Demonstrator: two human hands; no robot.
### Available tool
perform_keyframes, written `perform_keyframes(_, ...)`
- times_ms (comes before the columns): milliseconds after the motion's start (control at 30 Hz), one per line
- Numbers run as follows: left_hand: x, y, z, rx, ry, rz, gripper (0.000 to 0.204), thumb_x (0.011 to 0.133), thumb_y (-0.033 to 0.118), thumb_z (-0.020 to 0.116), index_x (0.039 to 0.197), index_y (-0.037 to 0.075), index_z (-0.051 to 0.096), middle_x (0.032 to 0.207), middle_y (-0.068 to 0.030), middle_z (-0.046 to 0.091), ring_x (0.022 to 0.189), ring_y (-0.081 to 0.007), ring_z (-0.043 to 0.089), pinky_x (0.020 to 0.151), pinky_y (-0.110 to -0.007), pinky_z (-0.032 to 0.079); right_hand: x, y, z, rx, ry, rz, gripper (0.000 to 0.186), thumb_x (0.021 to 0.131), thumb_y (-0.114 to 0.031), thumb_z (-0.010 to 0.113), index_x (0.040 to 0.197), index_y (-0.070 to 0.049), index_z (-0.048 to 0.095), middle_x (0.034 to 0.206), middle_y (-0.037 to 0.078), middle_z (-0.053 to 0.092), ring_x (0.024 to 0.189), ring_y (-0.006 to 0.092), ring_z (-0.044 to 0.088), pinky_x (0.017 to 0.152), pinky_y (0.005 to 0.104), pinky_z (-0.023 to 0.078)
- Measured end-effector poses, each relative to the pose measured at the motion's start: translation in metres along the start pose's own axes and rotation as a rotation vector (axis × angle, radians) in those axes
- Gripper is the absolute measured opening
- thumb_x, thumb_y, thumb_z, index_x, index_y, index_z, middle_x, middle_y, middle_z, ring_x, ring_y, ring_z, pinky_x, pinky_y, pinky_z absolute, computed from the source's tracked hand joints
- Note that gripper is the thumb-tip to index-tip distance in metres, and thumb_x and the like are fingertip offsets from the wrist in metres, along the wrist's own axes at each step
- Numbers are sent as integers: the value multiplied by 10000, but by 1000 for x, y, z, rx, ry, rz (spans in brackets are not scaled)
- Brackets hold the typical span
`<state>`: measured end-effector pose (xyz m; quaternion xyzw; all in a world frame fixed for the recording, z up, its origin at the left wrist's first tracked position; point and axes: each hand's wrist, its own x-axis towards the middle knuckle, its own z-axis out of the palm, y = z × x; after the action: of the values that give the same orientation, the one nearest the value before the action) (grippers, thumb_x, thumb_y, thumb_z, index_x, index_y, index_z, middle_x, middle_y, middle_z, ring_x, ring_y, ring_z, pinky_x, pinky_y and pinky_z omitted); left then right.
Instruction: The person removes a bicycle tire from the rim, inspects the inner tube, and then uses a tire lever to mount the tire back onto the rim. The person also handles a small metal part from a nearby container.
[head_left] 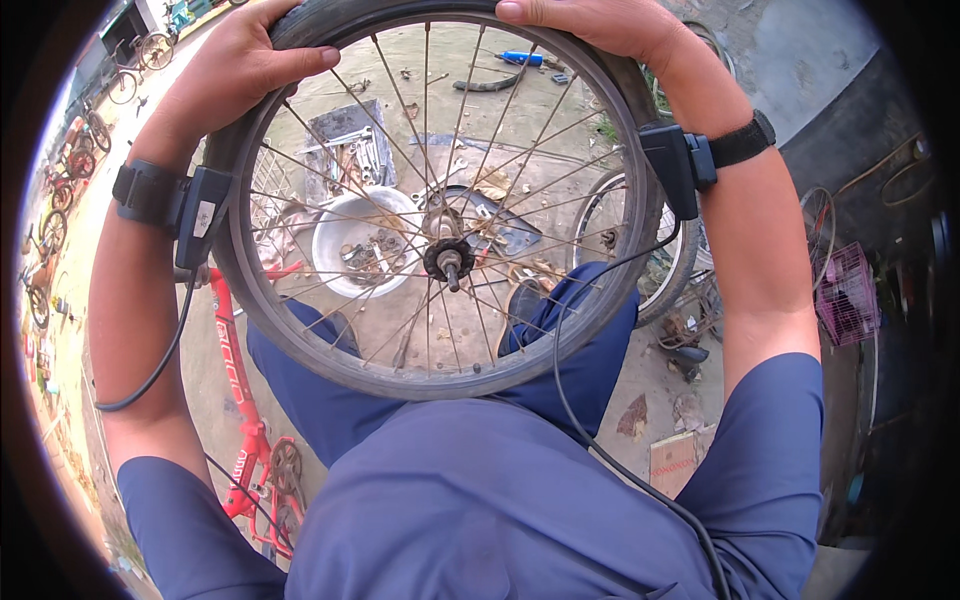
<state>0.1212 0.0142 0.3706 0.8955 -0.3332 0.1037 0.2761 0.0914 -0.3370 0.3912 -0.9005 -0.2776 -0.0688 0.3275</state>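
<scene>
I hold a spoked bicycle wheel (480, 380) with a dark tyre upright before me, its lower edge near my lap. My left hand (275, 62) grips the tyre at the upper left, thumb laid over it. My right hand (600, 28) grips the top right, its farthest fingers hidden or cut off by the frame. The hub (447, 258) with its bare axle sits at the wheel's middle. Through the spokes I see a white basin (330, 240) holding small metal parts and a grey tray of wrenches (350, 150) on the ground.
A red bicycle frame (245, 450) lies by my left leg. Another wheel (672, 290) and a pink wire basket (845, 295) are at right. A blue tool (520, 58) lies ahead. Bicycles (80, 150) line the far left; a dark wall (875, 170) stands at right.
</scene>
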Motion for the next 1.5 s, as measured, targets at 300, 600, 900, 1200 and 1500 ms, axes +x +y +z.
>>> perform_keyframes(300,1,0,3,-67,-24,1,561,899,316,832,1295,-33,639,876,-40,688,754,-84,650,677,-252,529,3,9,-1,-146,-2,-96,576,948,-404,773,1265,63,656,1064,115,746,971,161,672,891,317,541)
perform_keyframes(600,-28,-3,8,-97,81,4,672,880,269,838,1421,22,526,1007,-113,718,878,-148,703,809,-290,563,-7,-3,-6,88,-24,165,467,957,-322,779,1209,57,669,988,50,720,914,118,643,831,277,536)
perform_keyframes(900,-69,-21,36,-253,158,-128,617,887,299,858,1360,-7,605,1043,-92,740,921,-129,688,833,-290,553,-9,1,2,208,-50,45,456,969,-199,760,1319,64,630,1076,43,710,943,101,629,837,267,537)
perform_keyframes(1200,-61,-26,31,-375,94,-119,487,934,283,808,1328,35,667,1011,-40,741,885,-83,678,792,-248,549,-10,4,-3,15,-48,-29,521,940,-258,798,1317,57,625,1059,55,712,942,127,639,848,301,542)
perform_keyframes(1500,-45,-21,46,-432,79,-21,465,965,316,780,1305,19,671,1012,-32,741,883,-94,678,814,-246,549,7,-35,17,-594,28,-86,610,797,-383,873,1190,42,682,1048,260,733,1031,353,718,904,420,545)
